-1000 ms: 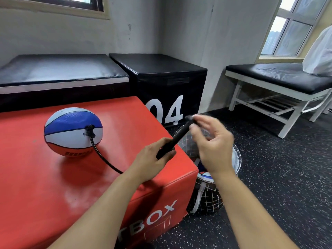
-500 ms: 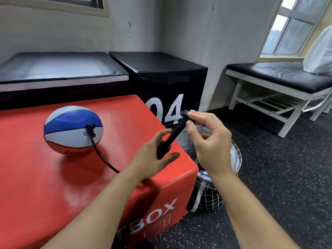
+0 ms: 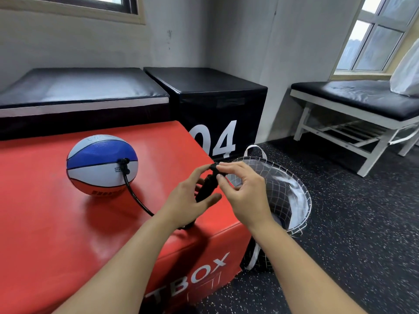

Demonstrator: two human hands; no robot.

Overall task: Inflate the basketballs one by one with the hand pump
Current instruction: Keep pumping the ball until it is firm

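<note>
Reading the print first: red box (image 3: 68, 223) front shows white "TBOX", start of the word cut off by the near corner; black box (image 3: 210, 96) behind it shows a white "04" with the first digit partly hidden by the red box. Basketball (image 3: 102, 165), blue, white and red panels, has small dark print by the valve and dark lettering low on the red panel, both too small to read. Left hand (image 3: 190, 200) grips the black hand pump (image 3: 207, 185) round its body, fingers curled, thumb stretched across the front. Right hand (image 3: 242, 189) pinches the pump's top end between thumb and forefinger, other fingers loosely bent. Pump tilted, top leaning right, over the red box's right edge. Black hose (image 3: 136, 198) runs from the ball's valve across the box top and under the left hand. Ball sits on the red box, well left of both hands, untouched. Mesh basket (image 3: 292, 193) with white rim on the floor just right of the box, behind the right hand.
</note>
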